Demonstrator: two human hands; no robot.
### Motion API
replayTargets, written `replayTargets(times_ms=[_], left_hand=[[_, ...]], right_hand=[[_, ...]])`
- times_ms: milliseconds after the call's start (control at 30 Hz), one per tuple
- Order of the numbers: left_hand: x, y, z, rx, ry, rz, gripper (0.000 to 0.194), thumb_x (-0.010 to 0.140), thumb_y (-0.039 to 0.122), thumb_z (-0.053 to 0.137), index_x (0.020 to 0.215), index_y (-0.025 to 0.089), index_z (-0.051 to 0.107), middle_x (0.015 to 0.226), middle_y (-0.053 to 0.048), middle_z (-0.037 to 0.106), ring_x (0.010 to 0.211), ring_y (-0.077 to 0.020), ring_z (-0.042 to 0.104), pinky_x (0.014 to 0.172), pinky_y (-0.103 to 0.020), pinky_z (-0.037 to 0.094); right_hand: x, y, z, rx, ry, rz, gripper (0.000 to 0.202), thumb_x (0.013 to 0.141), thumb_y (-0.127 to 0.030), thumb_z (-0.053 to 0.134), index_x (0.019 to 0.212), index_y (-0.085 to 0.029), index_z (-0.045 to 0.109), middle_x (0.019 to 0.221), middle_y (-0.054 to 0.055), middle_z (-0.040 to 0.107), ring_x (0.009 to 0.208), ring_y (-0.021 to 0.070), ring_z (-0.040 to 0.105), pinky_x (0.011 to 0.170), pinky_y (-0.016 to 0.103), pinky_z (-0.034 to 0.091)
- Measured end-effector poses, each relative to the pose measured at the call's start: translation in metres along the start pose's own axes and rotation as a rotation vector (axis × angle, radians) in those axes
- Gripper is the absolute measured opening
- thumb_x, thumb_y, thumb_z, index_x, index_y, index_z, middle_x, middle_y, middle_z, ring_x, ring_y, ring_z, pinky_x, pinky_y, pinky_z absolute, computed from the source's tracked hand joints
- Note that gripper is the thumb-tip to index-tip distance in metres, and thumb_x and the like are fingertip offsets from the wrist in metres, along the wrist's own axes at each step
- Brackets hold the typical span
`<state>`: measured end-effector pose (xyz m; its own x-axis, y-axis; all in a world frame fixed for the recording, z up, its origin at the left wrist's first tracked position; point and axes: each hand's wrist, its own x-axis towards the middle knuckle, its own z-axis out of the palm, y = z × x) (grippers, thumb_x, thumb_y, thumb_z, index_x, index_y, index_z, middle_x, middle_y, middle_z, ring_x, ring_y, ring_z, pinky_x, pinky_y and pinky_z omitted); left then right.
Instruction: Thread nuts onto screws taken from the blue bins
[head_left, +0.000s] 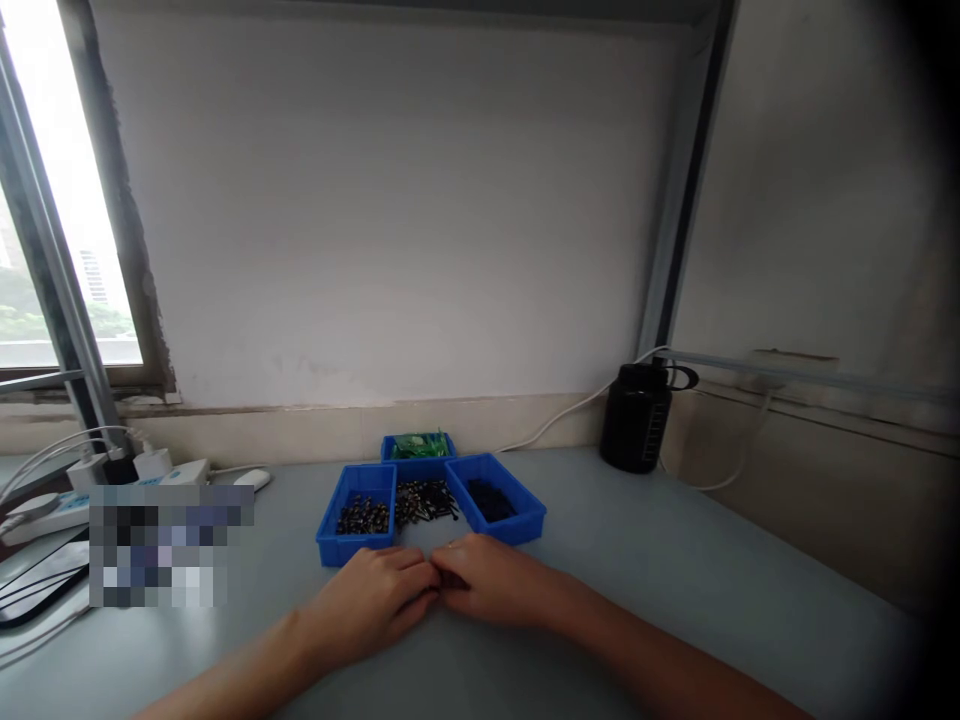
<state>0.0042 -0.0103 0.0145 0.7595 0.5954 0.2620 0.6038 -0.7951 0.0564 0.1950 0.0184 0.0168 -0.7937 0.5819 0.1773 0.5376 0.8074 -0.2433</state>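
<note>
My left hand (384, 592) and my right hand (491, 580) meet fingertip to fingertip just above the grey table. Both have their fingers closed together; whatever is pinched between them is hidden. Just beyond the left hand stands a blue bin (328, 535) of small brassy and dark metal parts (364, 515). Past the right hand, a second blue bin (529, 500) contains small black parts (491, 499). Between these bins lies a loose pile of dark screw-like pieces (426, 500). At the back, a third blue bin (418, 466) holds green packets (420, 444).
A black water bottle (636, 420) stands at the back right, with a white cable (559, 412) running behind. To the left are a power strip (184, 475) with plugs, a white mouse (253, 479) and a dark phone-like device (45, 580). A blurred patch covers something there.
</note>
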Motion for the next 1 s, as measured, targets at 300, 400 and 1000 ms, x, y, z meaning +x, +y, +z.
replayTargets(times_ms=[300, 400, 1000], left_hand=[[0.001, 0.002, 0.000, 0.014, -0.021, -0.060, 0.011, 0.083, 0.017, 0.046, 0.089, 0.019, 0.055, 0.086, -0.002, 0.061, 0.078, -0.0170, 0.059, 0.067, -0.025, 0.046], [0.001, 0.001, 0.000, 0.054, -0.027, -0.132, 0.010, 0.079, 0.017, 0.047, 0.086, 0.018, 0.054, 0.081, -0.002, 0.062, 0.072, -0.0176, 0.059, 0.064, -0.026, 0.046], [0.000, -0.002, 0.004, 0.108, 0.004, -0.128, 0.014, 0.089, 0.026, 0.043, 0.084, 0.019, 0.053, 0.079, -0.001, 0.063, 0.071, -0.0176, 0.060, 0.061, -0.026, 0.044]], right_hand=[[0.000, 0.003, -0.002, -0.008, 0.003, -0.005, 0.008, 0.078, -0.022, 0.052, 0.072, -0.017, 0.055, 0.070, 0.000, 0.059, 0.063, 0.0128, 0.051, 0.054, 0.022, 0.031], [-0.001, 0.002, -0.005, 0.038, -0.011, 0.000, 0.007, 0.077, -0.023, 0.054, 0.076, -0.017, 0.057, 0.071, 0.000, 0.061, 0.063, 0.0124, 0.052, 0.054, 0.021, 0.032], [-0.001, -0.004, -0.010, 0.019, 0.008, -0.020, 0.018, 0.085, -0.019, 0.045, 0.076, -0.015, 0.060, 0.073, 0.003, 0.064, 0.065, 0.0131, 0.055, 0.058, 0.022, 0.035]])
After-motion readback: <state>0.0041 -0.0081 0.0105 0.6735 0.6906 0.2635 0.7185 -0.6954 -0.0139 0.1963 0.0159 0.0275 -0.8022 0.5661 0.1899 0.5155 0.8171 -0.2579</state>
